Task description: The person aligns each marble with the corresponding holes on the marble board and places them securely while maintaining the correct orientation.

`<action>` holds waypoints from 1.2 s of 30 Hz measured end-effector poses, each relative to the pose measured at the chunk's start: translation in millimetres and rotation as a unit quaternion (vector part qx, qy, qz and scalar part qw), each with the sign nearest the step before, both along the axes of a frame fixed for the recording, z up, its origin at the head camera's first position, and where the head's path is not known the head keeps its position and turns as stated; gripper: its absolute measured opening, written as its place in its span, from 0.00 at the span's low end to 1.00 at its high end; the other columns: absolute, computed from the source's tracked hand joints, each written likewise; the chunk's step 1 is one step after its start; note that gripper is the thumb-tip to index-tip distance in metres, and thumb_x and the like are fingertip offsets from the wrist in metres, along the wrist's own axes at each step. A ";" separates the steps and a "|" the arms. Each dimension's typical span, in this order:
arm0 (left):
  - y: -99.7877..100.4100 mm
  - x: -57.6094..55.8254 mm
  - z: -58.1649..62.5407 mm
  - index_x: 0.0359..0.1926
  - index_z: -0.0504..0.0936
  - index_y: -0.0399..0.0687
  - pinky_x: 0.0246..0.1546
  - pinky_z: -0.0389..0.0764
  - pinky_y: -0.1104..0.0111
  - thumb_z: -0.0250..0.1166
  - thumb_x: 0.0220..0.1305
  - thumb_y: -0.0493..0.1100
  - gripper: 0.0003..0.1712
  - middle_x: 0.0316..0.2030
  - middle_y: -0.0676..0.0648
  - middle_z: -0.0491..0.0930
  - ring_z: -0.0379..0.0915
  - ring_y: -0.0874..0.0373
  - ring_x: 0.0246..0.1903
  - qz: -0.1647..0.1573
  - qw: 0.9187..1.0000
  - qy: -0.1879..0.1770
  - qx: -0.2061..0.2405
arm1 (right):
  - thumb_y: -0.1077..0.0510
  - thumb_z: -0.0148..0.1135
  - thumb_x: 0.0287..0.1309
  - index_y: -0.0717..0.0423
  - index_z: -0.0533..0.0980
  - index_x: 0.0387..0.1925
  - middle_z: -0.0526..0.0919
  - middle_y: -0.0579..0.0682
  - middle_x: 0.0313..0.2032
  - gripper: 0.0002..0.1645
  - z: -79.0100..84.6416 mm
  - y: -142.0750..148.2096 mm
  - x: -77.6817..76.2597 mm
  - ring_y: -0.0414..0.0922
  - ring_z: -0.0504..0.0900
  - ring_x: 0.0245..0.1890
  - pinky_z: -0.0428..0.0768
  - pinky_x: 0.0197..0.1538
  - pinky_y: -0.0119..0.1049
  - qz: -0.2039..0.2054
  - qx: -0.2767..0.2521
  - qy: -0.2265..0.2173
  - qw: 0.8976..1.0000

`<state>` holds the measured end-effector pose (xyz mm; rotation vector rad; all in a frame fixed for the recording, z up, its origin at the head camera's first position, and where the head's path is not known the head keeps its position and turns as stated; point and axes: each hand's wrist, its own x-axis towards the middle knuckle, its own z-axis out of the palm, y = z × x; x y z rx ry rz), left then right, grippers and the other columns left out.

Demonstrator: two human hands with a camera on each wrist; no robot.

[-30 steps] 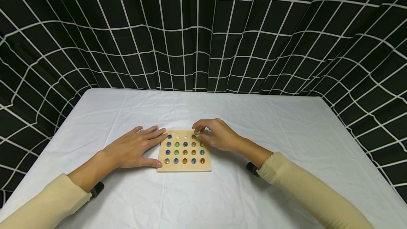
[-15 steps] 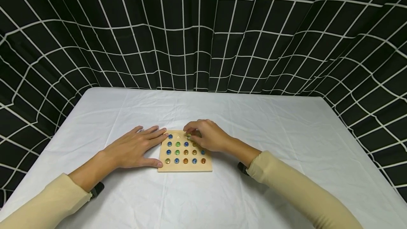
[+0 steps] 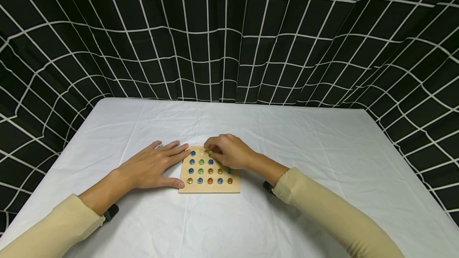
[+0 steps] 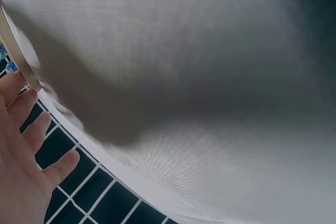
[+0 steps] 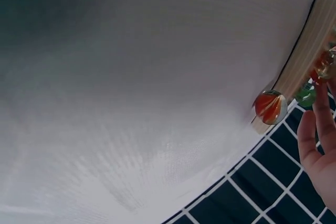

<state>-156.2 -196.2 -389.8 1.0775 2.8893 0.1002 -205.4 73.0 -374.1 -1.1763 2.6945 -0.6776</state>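
Note:
A flat wooden board holds rows of coloured glass marbles in round hollows. My left hand lies flat at the board's left side, thumb and index fingertip on its edge; the left wrist view shows its spread fingers by the board's corner. My right hand pinches a green marble at the third hollow of the far row, its palm covering the board's far right part. A blue marble sits at that row's left end, with a bare hollow beside it.
A red-streaked marble shows at the board's corner in the right wrist view. White cloth covers the table under the board. Behind the table hangs a black curtain with a white grid. Each wrist wears a small black device.
My right hand has moved left along the board's far row with the green marble, from the right end to the third hollow. My left hand has stayed in place.

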 end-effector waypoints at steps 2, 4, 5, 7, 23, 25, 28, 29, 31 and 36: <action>0.6 -0.3 0.3 0.77 0.60 0.55 0.67 0.58 0.39 0.46 0.56 0.85 0.58 0.75 0.52 0.58 0.53 0.47 0.74 0.001 1.000 -0.002 -0.002 | 0.66 0.67 0.61 0.55 0.82 0.50 0.88 0.45 0.40 0.15 0.2 -0.4 -0.2 0.37 0.83 0.40 0.80 0.46 0.31 -0.001 0.003 0.001 1.000; 1.1 -0.5 0.3 0.77 0.60 0.55 0.67 0.58 0.38 0.47 0.56 0.85 0.58 0.75 0.52 0.58 0.53 0.47 0.74 0.002 1.000 -0.003 -0.002 | 0.66 0.67 0.60 0.55 0.82 0.49 0.88 0.45 0.40 0.15 0.2 -0.5 -0.3 0.37 0.83 0.40 0.80 0.46 0.31 -0.003 0.004 0.001 1.000; 1.2 -0.6 0.5 0.77 0.60 0.55 0.67 0.58 0.38 0.47 0.56 0.85 0.58 0.75 0.52 0.58 0.53 0.47 0.74 0.002 1.000 -0.003 -0.002 | 0.66 0.68 0.60 0.55 0.82 0.49 0.88 0.45 0.40 0.15 0.4 -0.5 -0.3 0.37 0.83 0.40 0.80 0.47 0.31 -0.003 0.003 0.000 1.000; 1.5 -0.5 0.6 0.76 0.60 0.55 0.67 0.58 0.39 0.47 0.55 0.85 0.58 0.75 0.52 0.58 0.53 0.47 0.74 0.003 1.000 -0.003 -0.003 | 0.66 0.68 0.60 0.55 0.82 0.49 0.88 0.45 0.40 0.15 0.5 -0.3 0.0 0.37 0.83 0.41 0.80 0.47 0.31 -0.004 0.003 -0.001 1.000; 3.7 0.5 1.3 0.77 0.59 0.55 0.67 0.57 0.39 0.47 0.55 0.85 0.59 0.75 0.53 0.57 0.52 0.47 0.74 0.006 1.000 -0.006 -0.007 | 0.65 0.66 0.62 0.61 0.81 0.52 0.87 0.51 0.43 0.16 16.1 29.6 -8.6 0.44 0.83 0.44 0.80 0.53 0.45 -0.020 -0.051 -0.021 0.998; 3.6 0.7 1.5 0.77 0.59 0.55 0.67 0.57 0.39 0.47 0.55 0.85 0.59 0.75 0.53 0.57 0.52 0.47 0.74 0.006 1.000 -0.004 -0.007 | 0.65 0.66 0.62 0.62 0.81 0.52 0.86 0.52 0.44 0.17 18.3 36.1 -10.5 0.44 0.83 0.44 0.80 0.53 0.46 -0.018 -0.058 -0.019 0.998; 3.4 1.0 1.9 0.77 0.59 0.55 0.67 0.57 0.39 0.48 0.55 0.85 0.58 0.75 0.52 0.58 0.52 0.47 0.74 0.005 1.000 -0.001 -0.007 | 0.67 0.64 0.61 0.62 0.80 0.53 0.87 0.53 0.43 0.17 19.9 45.0 -12.2 0.43 0.83 0.43 0.80 0.53 0.49 -0.020 -0.067 -0.018 0.997; 3.3 1.0 1.9 0.77 0.59 0.55 0.67 0.57 0.39 0.48 0.55 0.85 0.58 0.75 0.52 0.58 0.52 0.47 0.74 0.004 1.000 -0.001 -0.006 | 0.67 0.64 0.61 0.62 0.80 0.53 0.87 0.53 0.43 0.17 20.1 47.7 -12.4 0.43 0.83 0.43 0.80 0.52 0.49 -0.021 -0.069 -0.018 0.997; 3.2 1.2 1.9 0.77 0.59 0.55 0.67 0.57 0.39 0.48 0.55 0.85 0.58 0.75 0.52 0.58 0.52 0.47 0.74 0.004 1.000 -0.002 -0.005 | 0.67 0.64 0.61 0.62 0.80 0.53 0.87 0.54 0.43 0.17 20.0 52.6 -12.4 0.43 0.83 0.42 0.80 0.52 0.49 -0.022 -0.069 -0.017 0.997; 2.9 2.0 1.6 0.77 0.59 0.55 0.67 0.57 0.39 0.48 0.55 0.85 0.58 0.75 0.52 0.58 0.52 0.47 0.74 0.004 1.000 -0.002 -0.002 | 0.67 0.65 0.61 0.62 0.81 0.52 0.87 0.51 0.41 0.17 16.9 62.6 -9.6 0.43 0.84 0.42 0.80 0.52 0.48 -0.025 -0.061 -0.021 0.998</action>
